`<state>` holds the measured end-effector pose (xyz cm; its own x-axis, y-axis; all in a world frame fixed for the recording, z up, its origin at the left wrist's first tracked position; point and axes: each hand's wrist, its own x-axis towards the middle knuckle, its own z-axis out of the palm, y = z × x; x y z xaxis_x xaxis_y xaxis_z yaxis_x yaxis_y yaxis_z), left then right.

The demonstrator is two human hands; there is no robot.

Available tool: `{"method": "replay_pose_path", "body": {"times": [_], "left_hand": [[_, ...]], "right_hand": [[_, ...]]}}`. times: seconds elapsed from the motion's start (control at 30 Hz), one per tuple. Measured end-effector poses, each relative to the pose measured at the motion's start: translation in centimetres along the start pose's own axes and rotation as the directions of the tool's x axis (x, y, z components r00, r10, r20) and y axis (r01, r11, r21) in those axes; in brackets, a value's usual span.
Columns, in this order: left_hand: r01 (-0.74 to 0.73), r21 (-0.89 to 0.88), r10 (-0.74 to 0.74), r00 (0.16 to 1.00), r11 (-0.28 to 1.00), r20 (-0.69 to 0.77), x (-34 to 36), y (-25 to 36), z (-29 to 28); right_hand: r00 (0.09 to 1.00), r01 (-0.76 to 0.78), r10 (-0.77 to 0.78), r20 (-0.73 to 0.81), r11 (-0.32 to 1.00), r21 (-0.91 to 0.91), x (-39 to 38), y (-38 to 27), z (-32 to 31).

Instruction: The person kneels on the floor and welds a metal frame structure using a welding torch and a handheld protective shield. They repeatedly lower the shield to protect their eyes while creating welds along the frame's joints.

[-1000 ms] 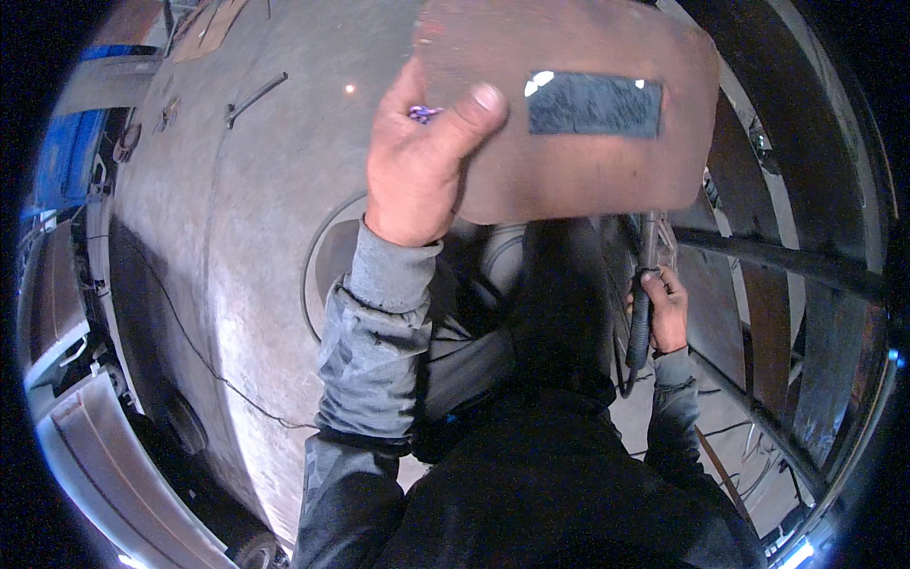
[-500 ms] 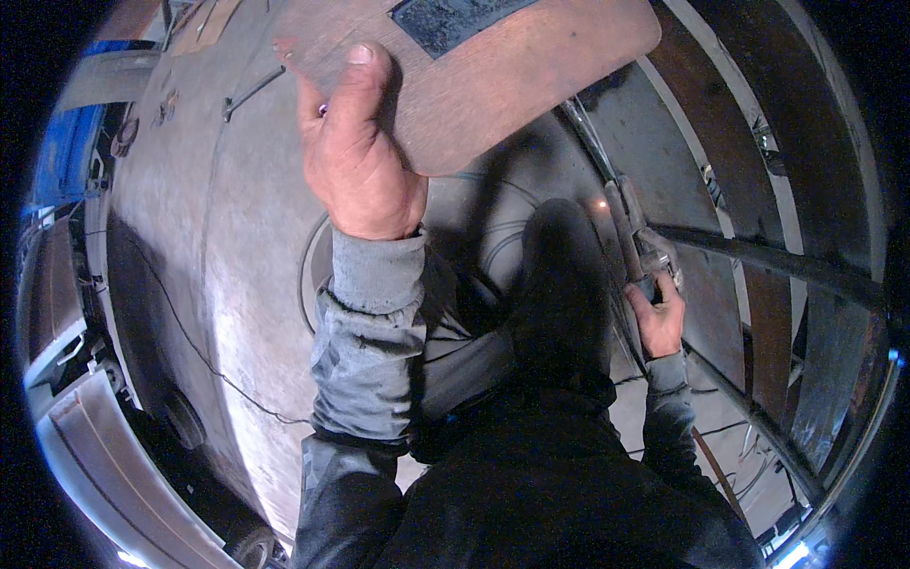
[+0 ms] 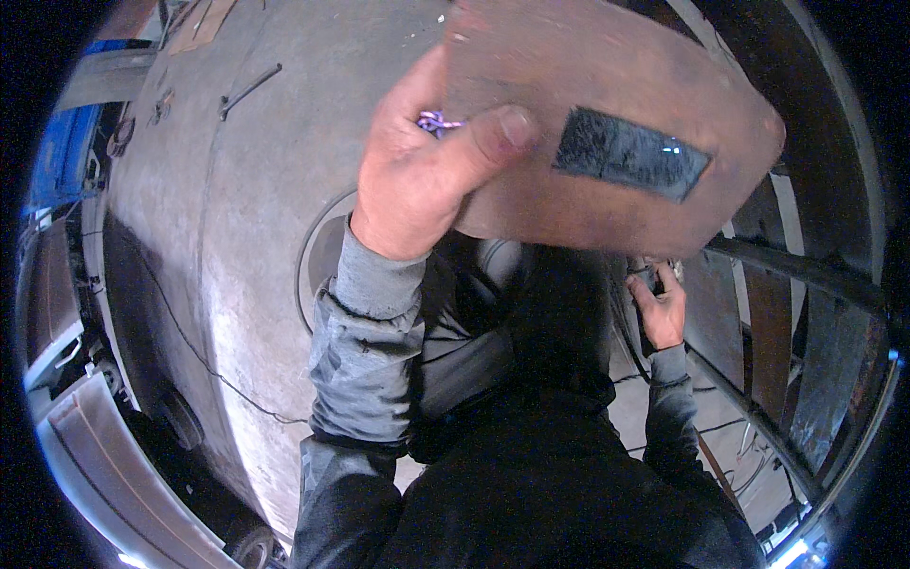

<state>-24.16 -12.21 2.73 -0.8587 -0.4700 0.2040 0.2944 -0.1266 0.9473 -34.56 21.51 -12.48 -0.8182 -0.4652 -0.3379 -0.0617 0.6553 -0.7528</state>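
Observation:
My left hand (image 3: 412, 180) grips a brown, flat welding shield (image 3: 517, 194), thumb across its near face and fingers behind. Set into the shield is a dark rectangular glass window (image 3: 630, 154). A bit of purple and white twisted cord or wire (image 3: 436, 122) shows between thumb and fingers. At the right, my right hand (image 3: 662, 313) is closed around a welding electrode holder (image 3: 646, 275). The shield now hides most of the holder; only its end by my fingers shows.
Steel bars of a frame (image 3: 796, 266) stand along the right. A hammer-like tool (image 3: 248, 92) lies on the grey metal surface (image 3: 256, 180), beside which a dark cable (image 3: 204, 356) runs. My dark-clothed knee is below the shield. Blue metalwork (image 3: 62, 152) stands far left.
My left hand has swung the welding shield right and nearer, turning its window into full view. The shield now covers most of the electrode holder. My right hand has barely moved.

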Motion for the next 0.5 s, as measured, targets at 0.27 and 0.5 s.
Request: {"method": "replay_pose_path", "body": {"times": [0.27, 0.5], "left_hand": [[0.025, -0.003, -0.025, 0.999, 1.000, 0.045, -0.33, 0.38, 0.42], [0.023, 0.013, -0.023, 0.998, 1.000, 0.059, -0.28, 0.40, 0.28]], "right_hand": [[1.000, 0.007, -0.008, 0.012, 0.996, 0.084, -0.67, 0.44, -0.44], [1.000, 0.017, -0.017, -0.003, 0.993, 0.115, -0.59, -0.08, -0.37]]}}
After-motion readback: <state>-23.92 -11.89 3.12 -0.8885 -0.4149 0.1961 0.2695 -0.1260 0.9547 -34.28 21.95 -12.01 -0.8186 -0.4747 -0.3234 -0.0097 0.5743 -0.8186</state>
